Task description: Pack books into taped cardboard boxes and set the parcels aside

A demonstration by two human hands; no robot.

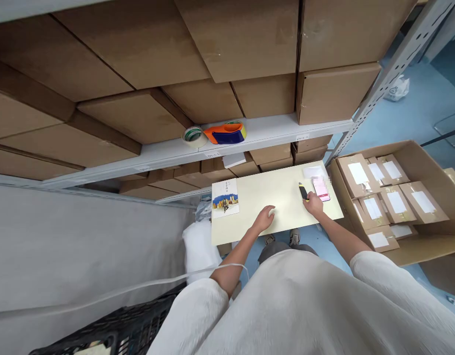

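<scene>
One pale table [279, 185], one booklet [226, 191], right hand [314, 204] gripping one yellow-black cutter [303, 191], left hand [264, 219] loosely open

Soft light, bright tabletop [271, 186], wide-angle stretch toward the edges

A white metal shelving rack [271, 129] spanned the view, its slotted upright [399, 65] slanting at the right. A cream rectangular table [277, 195] stood before it, catching a soft sheen. Pale blue floor [429, 101] spread beyond the upright; a plain grey surface [83, 241], wall or floor unclear, filled the left.
</scene>
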